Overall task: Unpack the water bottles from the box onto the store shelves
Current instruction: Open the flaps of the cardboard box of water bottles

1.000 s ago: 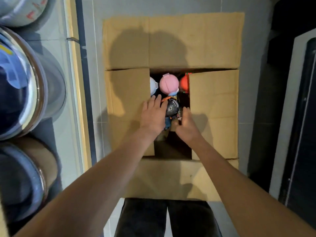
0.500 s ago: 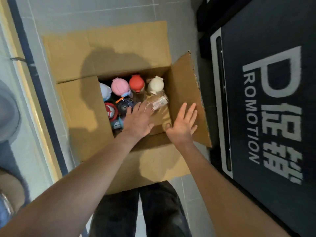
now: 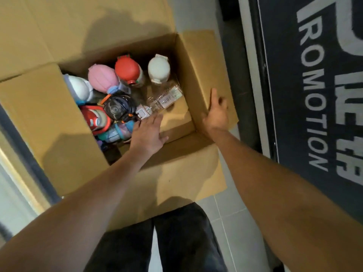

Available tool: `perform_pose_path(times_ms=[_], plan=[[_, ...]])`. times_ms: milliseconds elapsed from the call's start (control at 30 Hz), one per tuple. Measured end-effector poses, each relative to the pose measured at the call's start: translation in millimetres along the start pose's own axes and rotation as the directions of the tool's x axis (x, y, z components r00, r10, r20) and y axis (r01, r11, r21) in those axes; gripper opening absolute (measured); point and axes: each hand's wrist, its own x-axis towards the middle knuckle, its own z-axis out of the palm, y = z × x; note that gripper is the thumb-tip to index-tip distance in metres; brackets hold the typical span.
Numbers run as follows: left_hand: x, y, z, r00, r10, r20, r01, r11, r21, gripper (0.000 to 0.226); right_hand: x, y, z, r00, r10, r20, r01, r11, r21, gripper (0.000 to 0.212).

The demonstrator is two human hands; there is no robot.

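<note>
An open cardboard box (image 3: 49,118) sits on the floor below me, all flaps spread. Inside stand several water bottles: a white-capped one (image 3: 158,69), a red-capped one (image 3: 127,70), a pink one (image 3: 102,77), a dark-lidded one (image 3: 117,107) and a clear bottle (image 3: 165,97) lying on its side. My left hand (image 3: 147,132) reaches into the box with straight fingers, just short of the clear bottle and holding nothing. My right hand (image 3: 216,112) presses flat against the right flap (image 3: 202,59), pushing it outward.
A dark mat or panel (image 3: 314,95) with white "PROMOTION" lettering lies right of the box. A shelf edge with a yellowish strip (image 3: 21,185) runs along the left. Grey floor tiles (image 3: 231,216) and my dark trousers (image 3: 157,244) are below.
The view has swung right and closer. The right flap has been pushed open, showing more bottles. My right hand moved out onto the flap and my left hand went deeper into the box.
</note>
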Motion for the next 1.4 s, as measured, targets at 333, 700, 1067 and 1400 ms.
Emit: perform_pose_path(times_ms=[333, 700, 1067, 1400], plan=[[-12, -36, -21, 0.936, -0.113, 0.332, -0.005, 0.942, 0.335, 0.070, 0, -7, -4, 0.999, 0.044, 0.008, -0.043, 0.994, -0.098, 0.049], [-108, -76, -72, 0.976, -0.184, 0.117, 0.147, 0.951, 0.271, 0.080, -89, -94, 6, 0.977, -0.137, 0.160, 0.164, 0.973, -0.163, 0.095], [-173, -170, -47, 0.812, -0.542, -0.217, 0.516, 0.840, -0.165, 0.096, -143, -217, 78, 0.823, -0.474, 0.313, 0.542, 0.820, -0.185, 0.086], [-142, -233, 15, 0.582, -0.812, 0.038, 0.596, 0.394, -0.700, 0.110, -138, -231, 136, 0.777, -0.564, 0.279, 0.622, 0.756, -0.204, 0.075]])
